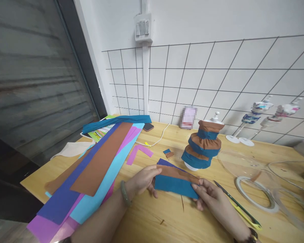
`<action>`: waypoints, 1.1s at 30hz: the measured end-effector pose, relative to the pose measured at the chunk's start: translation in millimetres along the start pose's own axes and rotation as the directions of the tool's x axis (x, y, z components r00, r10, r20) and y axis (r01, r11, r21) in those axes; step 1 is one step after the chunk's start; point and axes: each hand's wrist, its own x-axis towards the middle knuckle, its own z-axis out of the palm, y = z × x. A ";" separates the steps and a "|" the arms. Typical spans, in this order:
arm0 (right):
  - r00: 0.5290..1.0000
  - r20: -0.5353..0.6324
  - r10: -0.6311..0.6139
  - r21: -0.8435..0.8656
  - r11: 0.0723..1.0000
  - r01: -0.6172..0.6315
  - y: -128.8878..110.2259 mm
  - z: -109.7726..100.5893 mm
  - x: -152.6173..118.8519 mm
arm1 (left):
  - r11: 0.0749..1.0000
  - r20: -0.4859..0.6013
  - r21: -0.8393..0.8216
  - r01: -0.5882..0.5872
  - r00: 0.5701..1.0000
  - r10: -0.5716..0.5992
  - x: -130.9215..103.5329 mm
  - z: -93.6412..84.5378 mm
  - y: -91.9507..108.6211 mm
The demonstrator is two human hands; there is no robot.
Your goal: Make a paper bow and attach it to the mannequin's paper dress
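A brown-and-blue paper strip point(176, 186) is stretched between my two hands, just above the table. My left hand point(145, 178) pinches its left end, thumb on top. At the other end, my right hand point(210, 195) is closed on the strip with thumb and fingers. Behind the brown edge a dark blue piece point(164, 162) shows; I cannot tell whether it is joined on. Beyond my right hand stands a small dress form point(204, 145) wrapped in gathered brown and blue bands. Small brown and blue scraps point(169, 153) lie between the strip and the form.
Long coloured paper sheets point(101, 158) cover the table's left side. A purple bent strip point(139, 152) and a phone point(148, 127) lie nearby. On the right are green-handled tweezers or a cutter point(239, 206), a tape roll point(255, 194) and clear discs. Two white stands point(252, 118) lean by the wall.
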 end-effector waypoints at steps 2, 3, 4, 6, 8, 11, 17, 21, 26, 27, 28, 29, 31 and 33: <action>1.000 -0.008 0.006 0.010 1.000 -0.006 0.0 0.0 -0.4 | 0.999 0.018 0.033 0.001 1.000 -0.002 -0.2 -0.6 0.1; 1.000 -0.009 0.009 0.013 1.000 -0.009 0.0 0.0 -0.9 | 0.998 0.032 0.055 -0.006 0.999 0.005 -0.5 -0.7 0.3; 1.000 -0.010 0.010 0.014 1.000 -0.010 0.1 0.1 -1.4 | 0.997 0.046 0.077 -0.023 0.999 0.020 -0.7 -0.8 0.6; 1.000 -0.006 0.010 0.012 1.000 -0.010 0.9 0.1 -2.3 | 0.992 0.074 0.106 -0.071 0.995 0.063 -0.2 -1.3 0.4; 1.000 0.000 0.005 -0.002 1.000 -0.005 2.6 -0.4 -2.8 | 0.988 0.076 0.121 -0.098 0.993 0.090 1.6 -2.5 -1.2; 1.000 0.027 0.000 -0.004 1.000 0.000 5.0 -2.4 -2.4 | 0.990 0.034 0.120 -0.079 0.997 0.076 5.8 -6.0 -5.7; 0.997 0.083 -0.001 0.095 0.995 -0.007 4.6 -6.7 -2.3 | 0.993 0.028 0.095 -0.075 0.997 0.073 9.2 -11.6 -12.4; 0.995 0.100 0.006 0.148 0.989 -0.020 6.9 -8.0 -2.2 | 0.995 0.021 0.081 -0.057 0.998 0.056 7.3 -9.8 -10.0; 0.995 0.091 0.041 0.212 0.976 -0.059 12.4 -7.7 0.1 | 0.999 -0.006 0.043 -0.018 1.000 0.018 3.4 -3.6 -0.7; 0.994 0.101 0.046 0.236 0.969 -0.069 12.9 -7.4 0.2 | 0.999 -0.011 0.037 -0.015 1.000 0.015 2.8 -2.6 0.7; 0.992 0.117 0.051 0.255 0.964 -0.080 13.2 -7.1 0.0 | 0.999 -0.017 0.033 -0.012 1.000 0.012 2.4 -1.9 1.7; 0.988 0.143 0.058 0.266 0.959 -0.095 13.1 -6.8 -0.3 | 0.999 -0.025 0.033 -0.009 1.000 0.010 2.2 -1.5 2.3; 0.977 0.197 0.078 0.262 0.956 -0.129 12.6 -6.4 -1.0 | 0.999 -0.041 0.040 -0.002 0.999 0.004 2.4 -1.6 2.3; 0.970 0.226 0.091 0.243 0.959 -0.147 12.1 -6.6 -1.2 | 0.999 -0.043 0.046 0.001 0.999 0.001 2.9 -2.6 1.2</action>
